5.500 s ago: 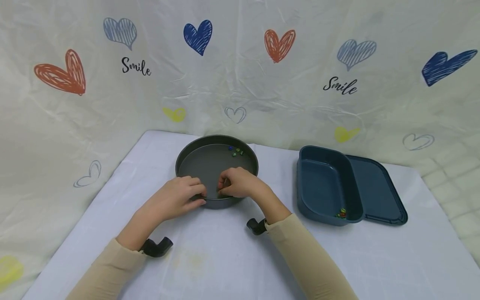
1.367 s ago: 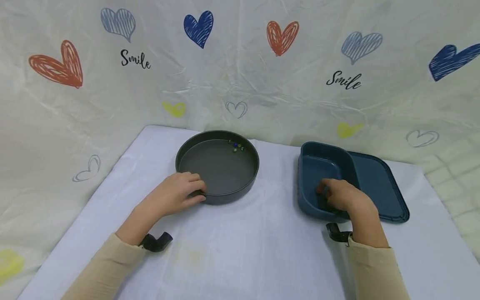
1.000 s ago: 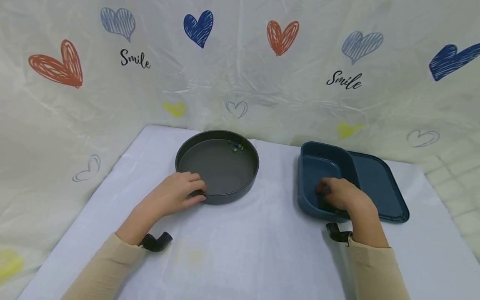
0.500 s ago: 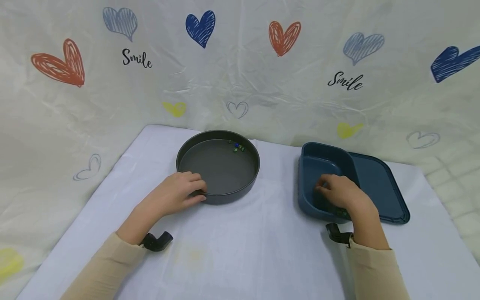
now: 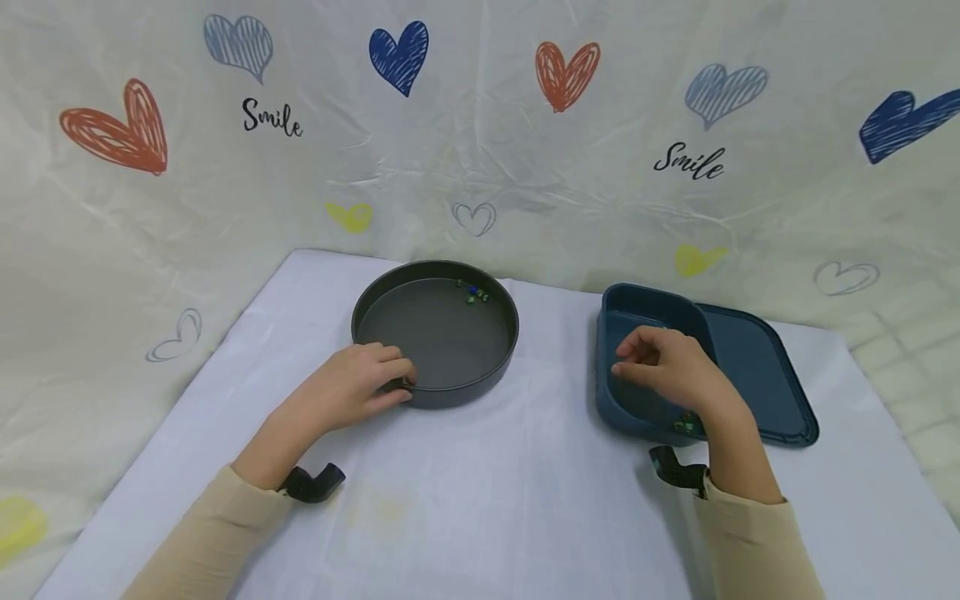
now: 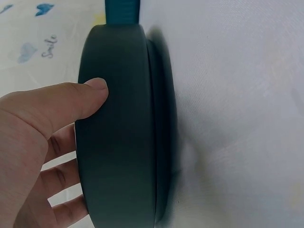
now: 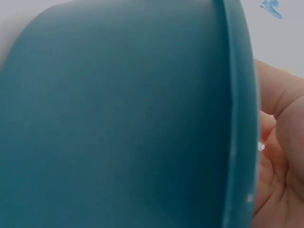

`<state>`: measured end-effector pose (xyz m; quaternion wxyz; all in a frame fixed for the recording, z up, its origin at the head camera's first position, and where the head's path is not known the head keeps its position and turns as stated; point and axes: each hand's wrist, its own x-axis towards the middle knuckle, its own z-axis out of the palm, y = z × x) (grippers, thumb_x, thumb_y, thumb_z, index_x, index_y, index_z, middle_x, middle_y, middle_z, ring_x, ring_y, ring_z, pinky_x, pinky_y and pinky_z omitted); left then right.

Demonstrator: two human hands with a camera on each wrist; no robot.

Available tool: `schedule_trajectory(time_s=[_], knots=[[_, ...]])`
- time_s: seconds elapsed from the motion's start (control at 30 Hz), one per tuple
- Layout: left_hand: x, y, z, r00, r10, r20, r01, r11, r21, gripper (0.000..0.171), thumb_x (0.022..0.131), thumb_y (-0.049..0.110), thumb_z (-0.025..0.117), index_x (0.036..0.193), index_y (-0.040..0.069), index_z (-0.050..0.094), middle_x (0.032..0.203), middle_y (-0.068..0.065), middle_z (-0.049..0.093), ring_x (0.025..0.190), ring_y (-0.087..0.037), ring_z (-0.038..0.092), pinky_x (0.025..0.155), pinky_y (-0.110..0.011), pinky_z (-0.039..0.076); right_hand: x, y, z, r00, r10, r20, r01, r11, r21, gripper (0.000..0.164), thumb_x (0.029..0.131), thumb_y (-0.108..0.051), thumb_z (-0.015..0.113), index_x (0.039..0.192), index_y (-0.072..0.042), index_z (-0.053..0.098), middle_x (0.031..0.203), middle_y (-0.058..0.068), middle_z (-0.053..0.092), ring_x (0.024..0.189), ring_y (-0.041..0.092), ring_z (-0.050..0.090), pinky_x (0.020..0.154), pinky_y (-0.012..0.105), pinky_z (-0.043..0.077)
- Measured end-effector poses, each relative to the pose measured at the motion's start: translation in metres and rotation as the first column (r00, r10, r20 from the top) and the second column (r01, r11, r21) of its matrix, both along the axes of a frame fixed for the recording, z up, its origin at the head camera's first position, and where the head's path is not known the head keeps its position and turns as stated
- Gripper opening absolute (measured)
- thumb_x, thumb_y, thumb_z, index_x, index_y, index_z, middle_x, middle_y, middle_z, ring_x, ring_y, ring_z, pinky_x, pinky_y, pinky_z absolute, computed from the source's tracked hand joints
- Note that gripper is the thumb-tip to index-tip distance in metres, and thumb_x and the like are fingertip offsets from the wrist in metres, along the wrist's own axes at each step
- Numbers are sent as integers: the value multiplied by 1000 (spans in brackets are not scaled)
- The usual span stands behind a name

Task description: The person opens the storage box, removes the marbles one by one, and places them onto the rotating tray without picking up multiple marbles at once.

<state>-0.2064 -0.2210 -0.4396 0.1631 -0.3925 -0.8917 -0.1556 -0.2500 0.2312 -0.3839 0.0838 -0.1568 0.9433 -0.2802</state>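
Observation:
My left hand [image 5: 360, 383] grips the near left wall of a round dark grey cake pan [image 5: 427, 333], thumb outside and fingers over the rim. The left wrist view shows that thumb pressed on the outer wall of the pan [image 6: 123, 142]. Several small glassy pieces [image 5: 472, 293], green and blue, lie at the pan's far right. Over a dark blue rectangular container [image 5: 611, 408] hovers my right hand [image 5: 675, 367], fingers loosely bent, thumb and forefinger apart, nothing visible between them. Small green and red pieces [image 5: 686, 422] sit in the container's near right corner, partly behind the wrist.
A flat dark blue lid [image 5: 757, 367] lies against the container's right side. White cloth [image 5: 510, 500] covers the table, and a curtain printed with hearts [image 5: 480, 150] hangs behind it. Each wrist wears a black camera mount.
Some seconds ago my right hand was in the round pan; it then went into the blue container. Now it has risen a little there, its fingers parting. The left hand has stayed on the pan.

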Motion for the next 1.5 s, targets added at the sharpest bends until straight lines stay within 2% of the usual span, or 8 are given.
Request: schedule_trajectory(time_s=[0.23, 0.43, 0.6, 0.7, 0.9, 1.07, 1.33, 1.5], knots=[[1, 0, 1, 1000, 11, 10, -10, 1000, -18, 13, 86, 24, 79, 95, 23, 69, 89, 9, 62, 77, -11, 58, 66, -29, 49, 0, -5, -4, 1000, -11, 2, 11, 984, -180, 29, 95, -35, 69, 110, -11, 64, 100, 8, 68, 86, 24, 68, 75, 31, 55], [2, 1, 5, 1000, 17, 6, -16, 1000, -23, 12, 87, 25, 79, 94, 24, 69, 87, 11, 61, 76, -10, 56, 66, -28, 48, -2, -13, -9, 999, 35, 40, -18, 926, -376, 30, 97, -28, 67, 113, -3, 62, 100, 17, 67, 83, 24, 70, 76, 34, 59], [1, 2, 4, 1000, 8, -3, -8, 1000, -21, 11, 87, 24, 79, 93, 23, 69, 86, 10, 60, 75, -10, 55, 65, -28, 48, -3, -26, -11, 996, 77, 51, -44, 880, -472, 35, 94, -23, 71, 117, 2, 61, 103, 13, 67, 86, 22, 69, 79, 30, 58], [1, 3, 4, 1000, 8, -3, -8, 1000, -21, 11, 87, 23, 79, 93, 23, 69, 85, 10, 60, 75, -10, 55, 65, -28, 48, -3, -37, -10, 994, 87, 59, -45, 864, -501, 32, 92, -22, 73, 115, -2, 62, 103, 10, 67, 87, 21, 69, 79, 29, 58], [3, 3, 5, 1000, 21, 14, -20, 999, -26, 11, 87, 22, 79, 93, 23, 70, 86, 10, 61, 75, -10, 56, 65, -28, 48, -2, -56, -8, 984, 142, 104, -63, 836, -545, 27, 93, -21, 73, 112, -5, 63, 98, 14, 66, 85, 27, 69, 79, 35, 59], [3, 3, 6, 999, 29, 24, -28, 999, -31, 10, 87, 22, 79, 93, 23, 71, 86, 10, 61, 75, -10, 57, 66, -28, 49, -7, -71, -9, 970, 208, 128, -96, 808, -581, 25, 95, -19, 70, 113, -3, 62, 98, 21, 64, 83, 29, 68, 79, 37, 59], [4, 2, 6, 1000, 27, 17, -26, 999, -25, 10, 87, 23, 79, 92, 23, 70, 87, 10, 61, 76, -10, 57, 66, -28, 49, -12, -97, -12, 953, 258, 161, -101, 768, -633, 27, 96, -16, 69, 114, 2, 61, 97, 21, 64, 84, 27, 66, 80, 38, 59], [3, 3, 5, 1000, 22, 11, -22, 1000, -22, 10, 87, 23, 79, 92, 22, 70, 87, 10, 61, 76, -10, 57, 66, -29, 49, -13, -112, -14, 939, 293, 182, -114, 762, -638, 31, 97, -18, 66, 115, 7, 61, 100, 23, 63, 80, 27, 67, 80, 40, 59]])
